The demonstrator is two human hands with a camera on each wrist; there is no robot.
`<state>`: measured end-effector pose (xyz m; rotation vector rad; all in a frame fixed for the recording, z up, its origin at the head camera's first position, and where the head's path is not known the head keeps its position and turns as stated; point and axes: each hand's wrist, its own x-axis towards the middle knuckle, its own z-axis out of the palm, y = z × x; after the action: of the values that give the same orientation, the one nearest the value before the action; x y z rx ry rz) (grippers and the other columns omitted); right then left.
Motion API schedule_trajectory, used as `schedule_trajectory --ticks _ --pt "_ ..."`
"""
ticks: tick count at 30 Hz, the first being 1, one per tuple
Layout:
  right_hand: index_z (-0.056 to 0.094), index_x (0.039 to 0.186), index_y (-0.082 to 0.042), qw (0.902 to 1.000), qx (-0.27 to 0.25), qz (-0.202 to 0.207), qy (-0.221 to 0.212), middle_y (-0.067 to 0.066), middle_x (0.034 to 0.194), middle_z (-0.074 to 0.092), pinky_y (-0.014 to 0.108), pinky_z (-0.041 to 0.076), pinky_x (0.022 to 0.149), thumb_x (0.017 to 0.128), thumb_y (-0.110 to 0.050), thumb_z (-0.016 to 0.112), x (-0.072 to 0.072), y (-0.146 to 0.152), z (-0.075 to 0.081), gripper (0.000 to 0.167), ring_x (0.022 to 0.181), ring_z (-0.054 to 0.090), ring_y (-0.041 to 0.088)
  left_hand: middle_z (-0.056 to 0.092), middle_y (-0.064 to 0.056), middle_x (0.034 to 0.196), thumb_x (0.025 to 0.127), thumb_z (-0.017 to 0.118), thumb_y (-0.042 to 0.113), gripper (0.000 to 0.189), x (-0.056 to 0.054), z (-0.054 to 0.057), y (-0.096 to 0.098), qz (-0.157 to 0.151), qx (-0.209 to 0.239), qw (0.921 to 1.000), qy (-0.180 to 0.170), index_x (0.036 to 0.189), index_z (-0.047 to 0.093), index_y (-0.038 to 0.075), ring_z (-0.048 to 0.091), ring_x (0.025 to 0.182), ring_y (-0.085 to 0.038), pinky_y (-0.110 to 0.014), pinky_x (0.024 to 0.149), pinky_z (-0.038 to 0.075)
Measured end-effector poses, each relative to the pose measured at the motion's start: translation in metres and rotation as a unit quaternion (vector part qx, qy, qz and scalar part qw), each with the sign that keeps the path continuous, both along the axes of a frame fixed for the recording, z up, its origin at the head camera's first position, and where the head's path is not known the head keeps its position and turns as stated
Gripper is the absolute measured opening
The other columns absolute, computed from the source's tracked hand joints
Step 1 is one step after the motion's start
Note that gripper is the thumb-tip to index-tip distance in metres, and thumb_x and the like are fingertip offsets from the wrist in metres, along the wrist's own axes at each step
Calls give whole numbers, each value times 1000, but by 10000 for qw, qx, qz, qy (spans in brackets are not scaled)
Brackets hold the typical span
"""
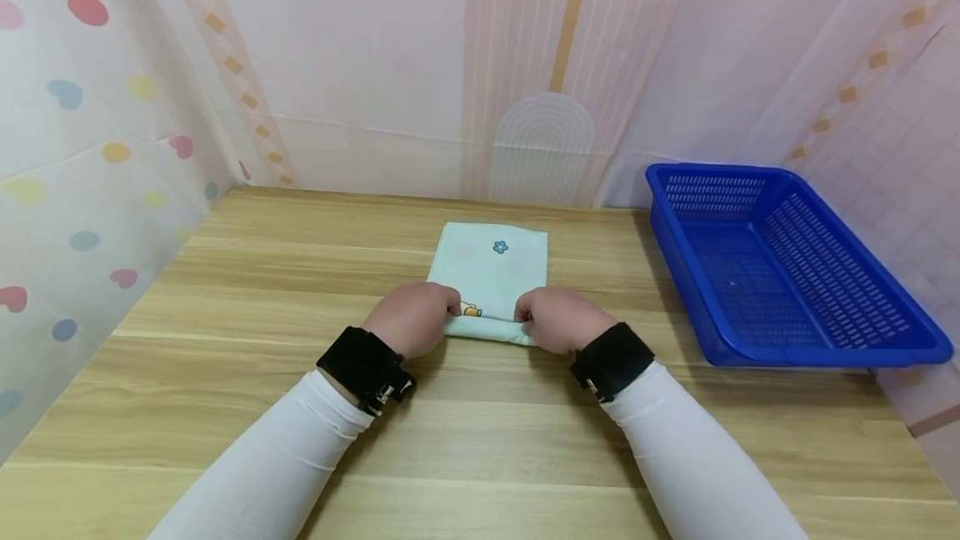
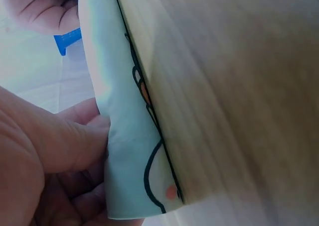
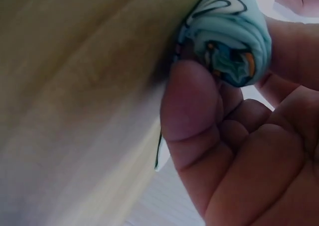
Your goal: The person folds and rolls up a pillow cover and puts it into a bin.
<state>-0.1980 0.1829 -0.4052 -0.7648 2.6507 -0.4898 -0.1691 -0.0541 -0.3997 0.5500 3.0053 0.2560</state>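
Observation:
A pale mint-green cloth lies flat on the table, with a small blue flower print near its far edge. Its near edge is rolled into a tube. At the tube's left end my left hand pinches the roll, thumb on the near side in the left wrist view. My right hand holds the other end with curled fingers. The right wrist view shows the coiled layers of the roll end-on, beside my fingers. Dark line drawings and orange spots are printed on the fabric.
A blue plastic basket with slotted walls stands on the right of the wood-grain table. Patterned curtains hang behind the table and along its left side. Both wrists wear black straps.

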Motion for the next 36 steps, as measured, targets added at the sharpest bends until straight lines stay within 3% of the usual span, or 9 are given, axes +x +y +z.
schedule_trajectory --ticks 9,13,17,21,25,28,31,36 --pt "75 99 -11 9990 -72 -223 -393 2 96 69 28 47 68 103 -11 64 -9 -4 7 11 76 58 17 77 -4 109 94 54 -10 38 1 2 2 89 43 9999 -92 111 78 15 66 90 -20 -38 85 58" --pt "74 97 -12 9988 -38 -279 -393 2 94 68 28 47 67 102 -13 66 -11 -5 6 10 74 58 17 76 -4 117 94 55 -10 42 4 2 2 -75 122 9999 -7 115 78 17 70 100 -21 -38 90 59" --pt "72 95 -12 9985 -41 -342 -422 1 91 67 27 47 65 102 -14 67 -12 -4 4 9 71 57 16 72 -3 113 92 60 -12 40 9 2 4 -459 -158 9977 469 110 81 17 69 97 -23 -35 87 59" --pt "68 92 -12 9982 -122 -379 -443 2 87 64 27 45 62 102 -14 67 -12 -3 3 10 69 55 16 70 -3 97 89 69 -12 34 14 2 8 -791 -687 9886 1084 97 84 18 64 84 -21 -33 79 58" --pt "64 93 -13 9977 -242 -412 -476 2 87 63 28 43 60 102 -12 66 -10 -2 4 9 64 53 17 69 -5 90 89 70 -9 28 19 1 11 -889 -1031 9827 1253 95 82 15 63 76 -21 -34 72 58" --pt "65 94 -15 9990 -222 -350 -162 1 87 64 29 44 62 101 -10 66 -5 -4 4 9 65 53 17 67 -7 87 88 69 -9 25 21 0 12 -974 -1120 9797 1348 93 79 14 63 74 -22 -36 69 58" --pt "68 91 -16 9986 -134 -137 495 0 86 65 30 48 69 97 -3 68 2 -8 3 14 72 55 17 66 -5 84 88 70 -8 25 20 -2 13 -1010 -1108 9779 1459 90 79 15 62 72 -21 -35 67 56" --pt "74 87 -11 9893 110 212 1442 0 83 69 34 54 74 90 7 70 17 -15 3 19 75 57 18 65 -2 83 88 68 -9 30 17 -6 13 -876 -872 9833 1338 88 80 18 59 71 -19 -32 67 54"
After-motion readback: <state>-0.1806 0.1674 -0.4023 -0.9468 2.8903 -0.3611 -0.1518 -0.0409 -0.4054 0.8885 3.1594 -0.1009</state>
